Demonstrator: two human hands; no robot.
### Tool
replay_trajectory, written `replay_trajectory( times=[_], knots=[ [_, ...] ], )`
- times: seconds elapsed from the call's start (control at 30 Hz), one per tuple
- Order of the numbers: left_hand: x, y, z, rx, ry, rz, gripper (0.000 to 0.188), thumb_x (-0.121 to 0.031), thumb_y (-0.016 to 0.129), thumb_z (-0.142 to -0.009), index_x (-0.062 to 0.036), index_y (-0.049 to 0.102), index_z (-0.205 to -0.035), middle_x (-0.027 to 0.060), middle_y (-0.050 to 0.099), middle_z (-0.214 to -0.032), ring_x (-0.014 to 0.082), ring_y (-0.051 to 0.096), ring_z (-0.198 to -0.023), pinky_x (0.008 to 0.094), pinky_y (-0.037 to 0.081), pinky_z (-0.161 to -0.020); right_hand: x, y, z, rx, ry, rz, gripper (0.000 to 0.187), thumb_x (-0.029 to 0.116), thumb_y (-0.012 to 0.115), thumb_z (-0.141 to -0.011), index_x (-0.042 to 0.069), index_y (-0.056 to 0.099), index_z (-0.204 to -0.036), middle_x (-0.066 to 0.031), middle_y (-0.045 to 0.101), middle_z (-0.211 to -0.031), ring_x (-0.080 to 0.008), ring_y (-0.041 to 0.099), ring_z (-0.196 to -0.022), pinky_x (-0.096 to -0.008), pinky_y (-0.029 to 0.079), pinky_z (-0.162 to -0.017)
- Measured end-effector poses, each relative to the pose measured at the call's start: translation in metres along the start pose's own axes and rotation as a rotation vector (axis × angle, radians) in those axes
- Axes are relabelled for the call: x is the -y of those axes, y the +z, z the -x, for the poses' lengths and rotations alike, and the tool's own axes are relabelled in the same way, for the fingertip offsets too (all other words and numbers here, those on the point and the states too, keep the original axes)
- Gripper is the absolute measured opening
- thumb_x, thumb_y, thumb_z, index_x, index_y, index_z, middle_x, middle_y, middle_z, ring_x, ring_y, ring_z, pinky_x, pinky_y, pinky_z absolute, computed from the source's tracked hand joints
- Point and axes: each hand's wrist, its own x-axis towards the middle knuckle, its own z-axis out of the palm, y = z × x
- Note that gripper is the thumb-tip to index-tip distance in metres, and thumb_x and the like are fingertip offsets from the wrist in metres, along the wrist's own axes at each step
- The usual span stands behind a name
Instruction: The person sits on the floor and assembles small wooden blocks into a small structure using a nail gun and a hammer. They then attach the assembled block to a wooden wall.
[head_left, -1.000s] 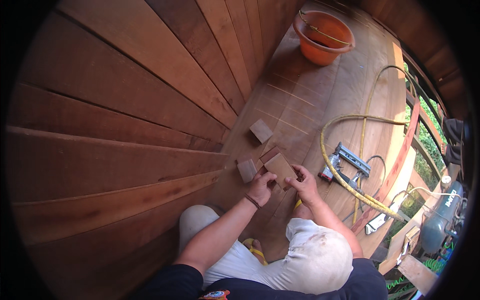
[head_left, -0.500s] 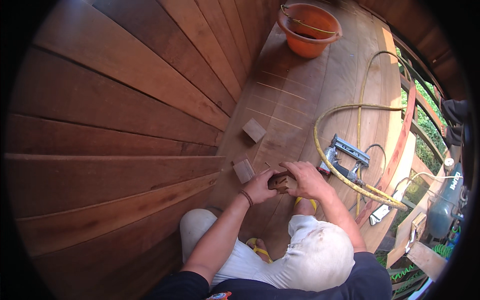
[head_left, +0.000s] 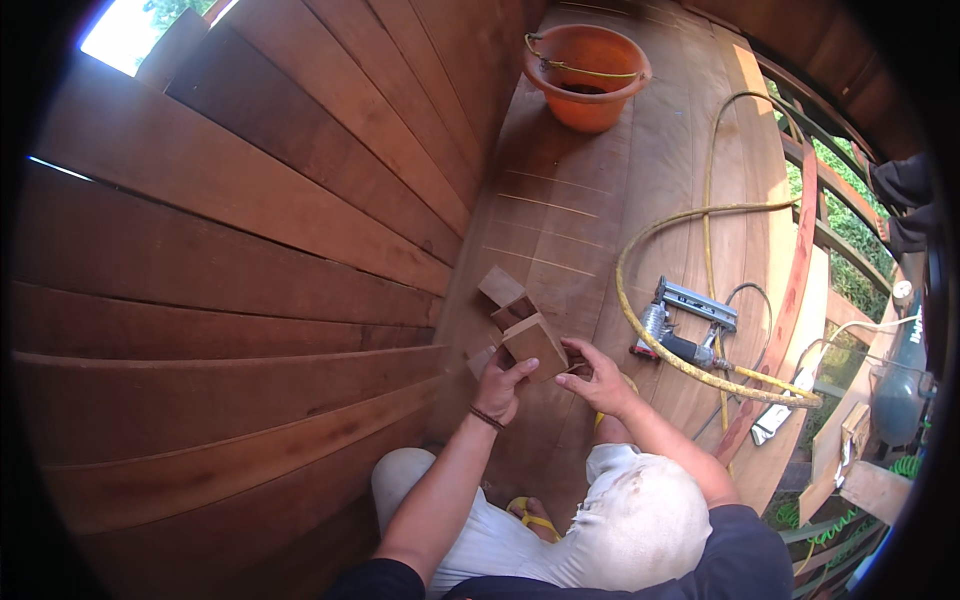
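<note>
In the head view, the left hand (head_left: 500,390) grips a squarish wooden block (head_left: 537,350) by its near left corner, thumb laid over the pale upper face, and the block is held above the plank floor (head_left: 640,170) in front of the knees. The right hand (head_left: 605,388) has its fingers curled at the block's right edge; whether they pinch it, or a thin piece beside it, I cannot tell. A darker wooden part shows at the block's far edge, and it is unclear whether that belongs to it or is separate. One loose block (head_left: 500,284) lies just beyond, and a second loose block (head_left: 480,362) is partly hidden by the left hand. The weak point, I judge, is that corner hold: with the right hand giving little support, the block could twist out and drop near the yellow-strapped sandals (head_left: 540,524), which leave the feet poorly protected. A low sweep of the left hand could also knock the loose blocks askew. To the right, a pneumatic nailer (head_left: 697,303) lies inside a loop of yellow hose (head_left: 620,280); a forearm or foot snagging that hose could drag the tool across the boards.
</note>
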Motion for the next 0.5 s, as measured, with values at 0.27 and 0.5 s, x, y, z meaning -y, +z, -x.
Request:
replay_trajectory(
  times=[0.27,0.5],
  knots=[
    [0.004,-0.003,0.001,0.128,-0.011,0.029,0.053,-0.004,0.071,-0.089,-0.0059,0.051,-0.137,0.0050,0.060,-0.129,0.0203,0.058,-0.121,0.0373,0.047,-0.104,0.001,0.003,-0.004,-0.038,0.042,-0.270,0.051,0.006,0.077,-0.087,-0.004,0.053,-0.131,-0.0117,0.064,-0.122,-0.0158,0.063,-0.109,-0.0305,0.053,-0.093],
    [0.005,-0.017,-0.006,0.002,-0.074,-0.005,0.058,-0.005,0.070,-0.089,-0.0104,0.046,-0.142,0.0041,0.059,-0.128,0.0195,0.059,-0.116,0.0380,0.048,-0.102,-0.012,-0.003,-0.003,-0.001,0.113,-0.361,0.046,0.005,0.076,-0.087,-0.006,0.056,-0.128,-0.0119,0.069,-0.111,-0.0172,0.066,-0.107,-0.0296,0.054,-0.088]
  ],
)
